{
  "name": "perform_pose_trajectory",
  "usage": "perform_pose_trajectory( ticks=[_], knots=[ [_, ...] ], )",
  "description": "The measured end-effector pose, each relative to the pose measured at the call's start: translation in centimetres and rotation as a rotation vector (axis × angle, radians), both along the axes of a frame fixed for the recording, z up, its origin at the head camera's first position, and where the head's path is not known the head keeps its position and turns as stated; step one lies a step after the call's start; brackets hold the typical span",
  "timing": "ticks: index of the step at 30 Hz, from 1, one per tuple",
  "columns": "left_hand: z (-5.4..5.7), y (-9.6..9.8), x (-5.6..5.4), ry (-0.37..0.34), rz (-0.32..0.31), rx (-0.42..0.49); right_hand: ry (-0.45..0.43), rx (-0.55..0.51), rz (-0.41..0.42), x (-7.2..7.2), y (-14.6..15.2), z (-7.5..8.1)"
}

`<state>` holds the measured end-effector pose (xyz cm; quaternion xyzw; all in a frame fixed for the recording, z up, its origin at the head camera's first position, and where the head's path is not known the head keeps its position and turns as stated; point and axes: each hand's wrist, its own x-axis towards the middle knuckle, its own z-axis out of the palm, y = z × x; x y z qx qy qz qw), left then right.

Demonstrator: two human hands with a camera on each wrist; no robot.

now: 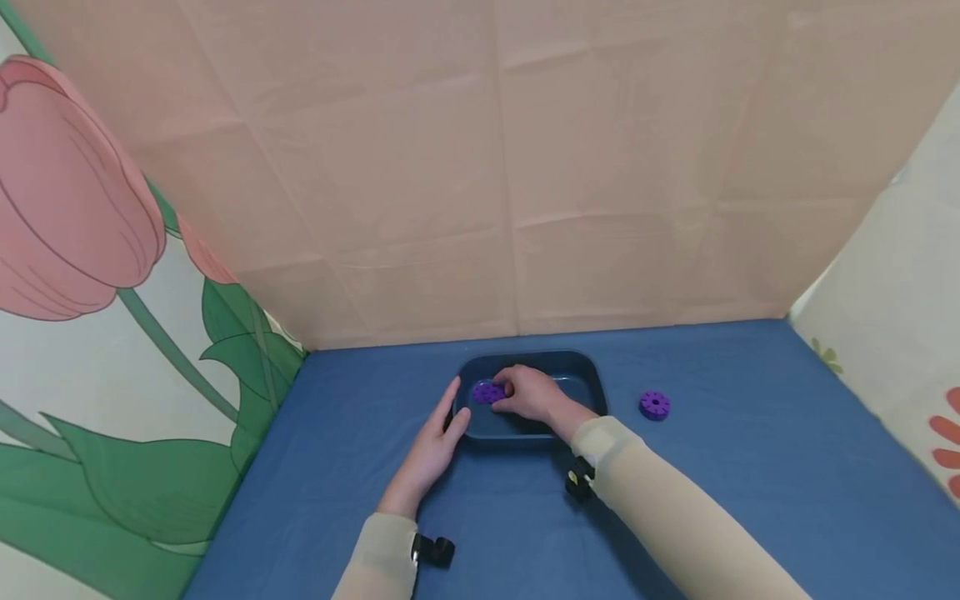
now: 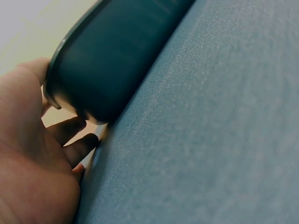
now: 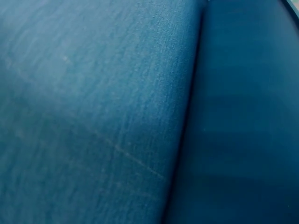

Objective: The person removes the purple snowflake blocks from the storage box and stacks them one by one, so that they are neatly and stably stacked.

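Note:
A dark blue rectangular tray [image 1: 517,437] sits on the blue-covered table. Its left edge is held by my left hand [image 1: 429,446], with the thumb at the rim and the fingers along the outer wall. In the left wrist view, fingers [image 2: 77,147] touch the outside of the tray's corner [image 2: 100,70]. My right hand [image 1: 532,393] reaches over the near rim into the tray. Thumb and fingers pinch the right edge of a purple round disc with holes [image 1: 486,393] at the tray's left side. The fingers partly hide it; whether a second disc lies under them I cannot tell.
Another purple disc [image 1: 655,406], with a hole in its middle and smaller ones around it, lies on the blue cloth [image 1: 720,467] right of the tray. A beige sheet [image 1: 510,183] rises behind the table. Printed flower panels [image 1: 82,192] flank it.

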<state>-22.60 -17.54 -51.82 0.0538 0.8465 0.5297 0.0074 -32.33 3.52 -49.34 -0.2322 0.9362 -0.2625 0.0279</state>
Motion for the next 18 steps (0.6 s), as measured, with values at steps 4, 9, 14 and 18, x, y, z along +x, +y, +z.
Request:
perform_pose_trajectory(
  ticks=[4,9,14,18],
  knots=[
    [-0.01,-0.02,0.03,-0.001,0.001,0.000,0.007,0.005,-0.001,0.05,-0.02,-0.03],
    [0.02,-0.01,0.05,-0.015,0.003,0.004,0.016,-0.002,0.006,0.17,-0.07,0.14],
    [-0.02,-0.02,0.06,-0.029,0.006,0.013,0.023,-0.009,0.019,0.27,-0.03,0.16],
    [-0.05,-0.03,0.09,-0.026,0.003,0.017,0.050,-0.006,0.034,0.41,0.01,0.15]
  ],
)
